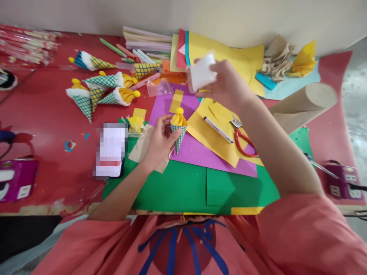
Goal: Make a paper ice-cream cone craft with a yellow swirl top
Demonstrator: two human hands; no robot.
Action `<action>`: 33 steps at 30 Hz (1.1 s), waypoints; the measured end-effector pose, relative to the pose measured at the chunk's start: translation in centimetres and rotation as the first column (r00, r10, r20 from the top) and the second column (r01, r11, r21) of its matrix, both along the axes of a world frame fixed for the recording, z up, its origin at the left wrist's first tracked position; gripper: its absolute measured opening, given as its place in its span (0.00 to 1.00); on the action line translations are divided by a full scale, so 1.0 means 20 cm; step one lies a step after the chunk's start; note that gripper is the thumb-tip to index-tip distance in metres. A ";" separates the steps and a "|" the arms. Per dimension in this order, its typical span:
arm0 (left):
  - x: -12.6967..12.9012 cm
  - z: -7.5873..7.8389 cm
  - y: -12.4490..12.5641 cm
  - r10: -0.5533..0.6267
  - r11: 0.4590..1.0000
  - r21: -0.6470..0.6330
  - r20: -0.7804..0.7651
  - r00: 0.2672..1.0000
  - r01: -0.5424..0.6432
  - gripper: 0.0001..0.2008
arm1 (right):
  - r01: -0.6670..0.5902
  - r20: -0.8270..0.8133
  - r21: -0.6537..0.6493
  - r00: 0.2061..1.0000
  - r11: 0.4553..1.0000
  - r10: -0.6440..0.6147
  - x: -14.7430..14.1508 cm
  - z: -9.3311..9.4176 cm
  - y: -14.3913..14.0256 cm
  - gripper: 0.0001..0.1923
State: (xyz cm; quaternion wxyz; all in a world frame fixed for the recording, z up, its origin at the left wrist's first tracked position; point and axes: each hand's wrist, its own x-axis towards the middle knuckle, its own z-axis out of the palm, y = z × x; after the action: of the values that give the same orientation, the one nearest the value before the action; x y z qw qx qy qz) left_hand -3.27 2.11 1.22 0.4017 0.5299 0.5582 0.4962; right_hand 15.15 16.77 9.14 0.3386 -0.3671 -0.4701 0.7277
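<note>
Between thumb and fingers, my left hand (163,143) grips a paper ice cream cone (179,131), upright, with a teal lattice pattern, yellow folded filling and a yellow ball on top. Farther back, my right hand (226,82) is closed on a white paper piece (203,72), slightly blurred, above the sheets. Below it lie yellow paper (200,122), a white marker (218,130) and red-handled scissors (243,143). Several finished paper cones (109,81) rest at the back left. A small bag of yellow balls (135,124) sits left of my left hand.
A phone (110,151) lies at the left on the red table (51,114). Green sheets (172,187) and a purple sheet (229,160) cover the middle. A brown paper roll (304,103), crumpled paper (276,59) and a purple box (344,181) are on the right.
</note>
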 end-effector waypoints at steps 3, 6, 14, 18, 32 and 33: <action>-0.06 -0.01 0.02 0.043 0.997 0.067 -0.259 0.965 -0.027 0.28 | 0.102 -0.145 -0.164 0.981 0.981 -0.127 0.18 -0.06 -0.24 0.12; -0.12 -0.02 0.04 0.119 0.990 0.121 -0.434 0.893 -0.073 0.28 | 0.182 -0.163 -0.222 0.962 0.958 -0.221 0.25 -0.18 -0.49 0.16; -0.10 0.04 0.03 0.137 0.971 0.240 -0.488 0.862 -0.019 0.23 | 0.299 -0.102 -0.316 0.933 0.900 -0.346 0.17 -0.34 -0.74 0.14; 0.07 0.09 -0.08 -0.192 0.971 0.073 -0.320 0.928 0.226 0.19 | 0.315 -0.065 -0.197 0.941 0.928 -0.333 0.15 -0.38 -0.76 0.17; 0.12 0.00 -0.11 -0.178 0.972 -0.153 0.035 0.983 0.181 0.18 | -0.177 0.340 0.274 0.937 0.945 0.076 0.16 -0.37 -0.83 0.24; 0.11 0.00 -0.11 -0.196 0.969 -0.152 0.016 0.980 0.196 0.18 | -0.146 0.286 0.268 0.956 0.952 0.066 0.16 -0.37 -0.83 0.23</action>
State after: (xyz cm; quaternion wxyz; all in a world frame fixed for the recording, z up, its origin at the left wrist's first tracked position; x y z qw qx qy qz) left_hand -1.00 -0.17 1.17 0.4885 0.5499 0.5392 0.4103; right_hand 18.35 0.21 1.77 0.2800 -0.3850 -0.6319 0.6116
